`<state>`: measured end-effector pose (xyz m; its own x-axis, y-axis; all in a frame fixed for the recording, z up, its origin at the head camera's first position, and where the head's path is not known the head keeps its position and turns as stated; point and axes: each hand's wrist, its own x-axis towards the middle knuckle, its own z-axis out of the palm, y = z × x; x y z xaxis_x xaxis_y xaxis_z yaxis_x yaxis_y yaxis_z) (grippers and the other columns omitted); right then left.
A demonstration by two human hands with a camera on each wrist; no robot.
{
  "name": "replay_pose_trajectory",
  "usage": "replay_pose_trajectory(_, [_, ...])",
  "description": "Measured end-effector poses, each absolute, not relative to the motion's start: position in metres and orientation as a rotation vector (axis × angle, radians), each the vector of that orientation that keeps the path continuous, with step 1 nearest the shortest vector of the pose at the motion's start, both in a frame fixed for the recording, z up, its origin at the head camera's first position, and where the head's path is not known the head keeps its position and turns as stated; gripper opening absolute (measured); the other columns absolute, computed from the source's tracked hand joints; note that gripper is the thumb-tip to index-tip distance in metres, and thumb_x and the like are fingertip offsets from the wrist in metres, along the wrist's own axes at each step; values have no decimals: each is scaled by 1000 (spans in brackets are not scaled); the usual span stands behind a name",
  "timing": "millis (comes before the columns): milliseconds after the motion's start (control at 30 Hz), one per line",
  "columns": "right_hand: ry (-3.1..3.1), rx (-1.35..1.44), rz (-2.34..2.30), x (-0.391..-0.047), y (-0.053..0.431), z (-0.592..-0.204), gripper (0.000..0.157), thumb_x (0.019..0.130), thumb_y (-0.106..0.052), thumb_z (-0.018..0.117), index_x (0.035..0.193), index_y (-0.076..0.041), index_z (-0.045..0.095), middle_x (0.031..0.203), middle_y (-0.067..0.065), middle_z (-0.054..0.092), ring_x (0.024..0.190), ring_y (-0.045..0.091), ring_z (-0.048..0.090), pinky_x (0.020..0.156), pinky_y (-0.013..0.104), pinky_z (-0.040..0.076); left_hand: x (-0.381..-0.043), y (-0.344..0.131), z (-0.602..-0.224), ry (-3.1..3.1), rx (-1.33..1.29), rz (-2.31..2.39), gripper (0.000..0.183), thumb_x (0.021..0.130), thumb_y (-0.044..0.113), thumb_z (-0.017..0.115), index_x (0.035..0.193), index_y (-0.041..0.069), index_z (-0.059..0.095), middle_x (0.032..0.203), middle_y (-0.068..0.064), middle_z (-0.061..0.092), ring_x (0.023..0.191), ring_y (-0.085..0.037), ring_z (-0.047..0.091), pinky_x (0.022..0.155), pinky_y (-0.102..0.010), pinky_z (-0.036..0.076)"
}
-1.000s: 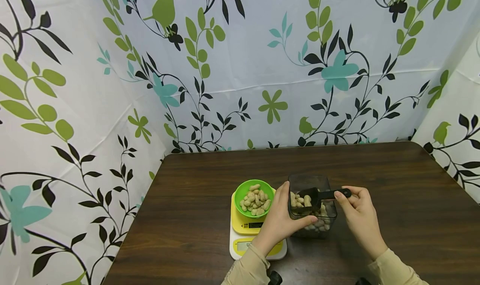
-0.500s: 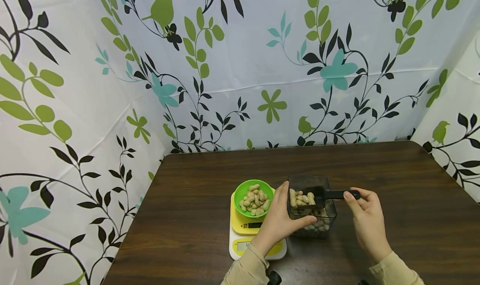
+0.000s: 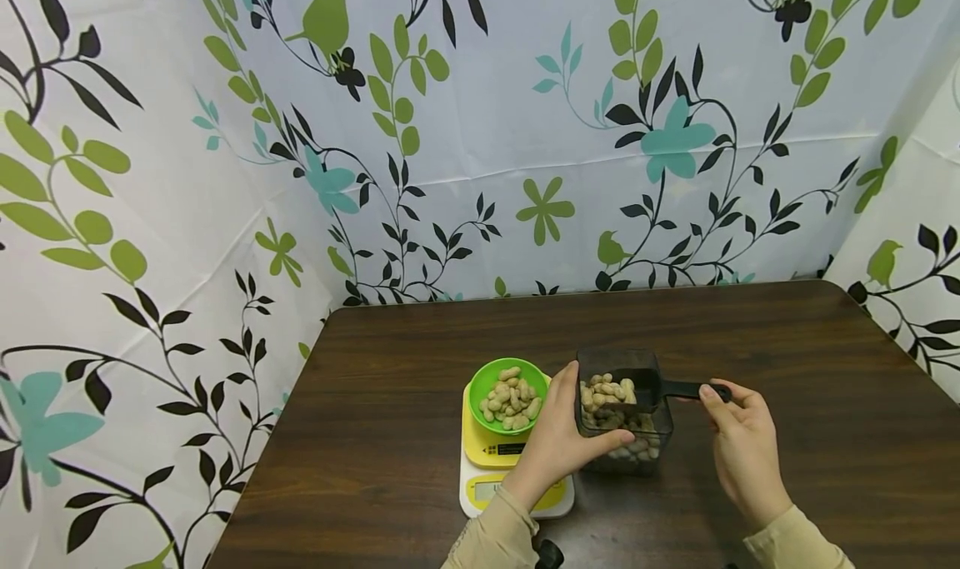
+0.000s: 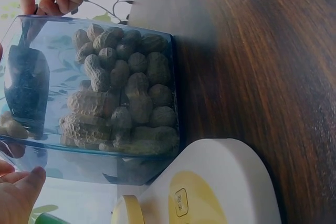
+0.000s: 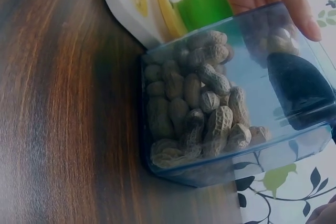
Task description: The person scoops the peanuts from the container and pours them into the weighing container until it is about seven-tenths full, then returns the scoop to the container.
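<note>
My right hand (image 3: 742,452) pinches the handle of a black scoop (image 3: 649,388) between thumb and fingers. The scoop's bowl is level inside the upper part of a clear, dark-tinted plastic container (image 3: 618,358), with peanuts (image 3: 603,392) at its mouth. More peanuts (image 4: 139,98) fill the container's lower part, below the scoop in the left wrist view. My left hand (image 3: 558,436) holds the container's left side, thumb over the near rim and fingers along the left wall. Just left, a green bowl (image 3: 476,384) of peanuts (image 3: 513,399) stands on a yellow and white kitchen scale (image 3: 476,452).
A dark brown wooden table (image 3: 390,402) carries everything. The scale sits close against the container's left side, partly under my left forearm. Patterned white curtains (image 3: 480,152) with leaves and birds hang behind the table and along its sides.
My right hand has drawn the scoop rightward across the container, and its tilted bowl has levelled out with peanuts at the mouth. My left hand, the container and the bowl have stayed put.
</note>
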<state>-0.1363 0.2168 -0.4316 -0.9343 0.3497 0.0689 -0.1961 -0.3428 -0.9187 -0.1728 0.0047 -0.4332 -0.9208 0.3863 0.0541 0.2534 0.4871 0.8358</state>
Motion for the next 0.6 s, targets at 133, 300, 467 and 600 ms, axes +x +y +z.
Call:
replay_pose_trajectory(133, [-1539,-233,2376,-137,218,-432,25,95,-10,51,111,-9,31,79,-6,71,72,4,36,65,18,29,-173,5,-433,2585,557,1417,102,74,59,69,151,30,7,156,-1,15,142,-24,26,105,-52,36])
replay_pose_trajectory(300, [-1521,-233,2419,-138,219,-432,25,96,-11,50,111,-9,30,82,-6,69,75,6,32,67,20,26,-173,5,-433,2581,553,1413,103,74,60,68,150,30,7,156,-1,15,142,-24,25,105,-52,36])
replay_pose_trajectory(467, [-1490,-236,2424,-139,219,-433,23,96,-10,49,110,-9,31,85,-6,67,75,7,32,66,20,25,-173,5,-434,2589,559,1407,103,74,59,68,151,29,7,156,-1,15,142,-24,26,105,-52,36])
replay_pose_trajectory(600, [-1492,-254,2435,-140,218,-432,23,96,-12,49,111,-9,31,93,-5,58,77,8,30,67,20,24,-173,5,-433,2592,555,1404,103,74,59,69,151,28,8,156,-1,15,141,-24,26,105,-52,37])
